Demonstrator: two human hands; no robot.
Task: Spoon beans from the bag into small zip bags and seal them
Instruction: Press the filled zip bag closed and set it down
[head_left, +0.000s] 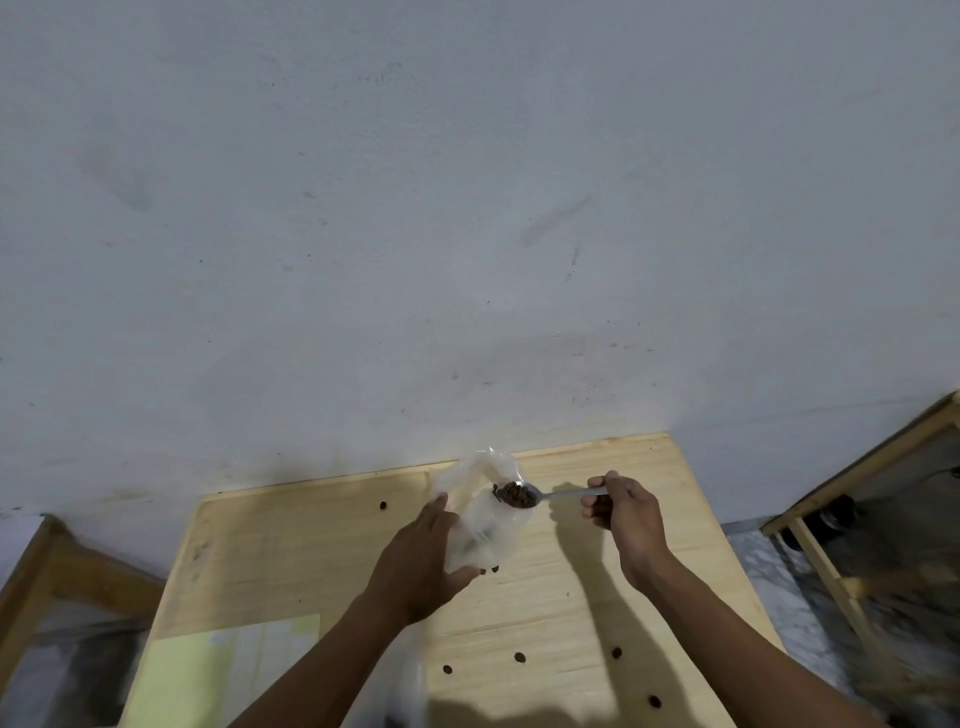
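Over pale wood, heaped metal spoon (540, 495), crinkled clear bag (480, 512)

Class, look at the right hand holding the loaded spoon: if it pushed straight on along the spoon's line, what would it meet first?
Most likely the small zip bag held by the left hand; the spoon of the right hand already sits at its mouth, though depth is uncertain.

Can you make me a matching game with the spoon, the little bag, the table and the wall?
Things:
1. spoon
2. little bag
3. table
4. wall

Descriptions:
A. grey-white, behind everything
B. clear plastic, held by the left hand
C. light wood with dark round holes
D. full of brown beans, held by the right hand

Pairs: 1-D, 2-B, 3-C, 4-A
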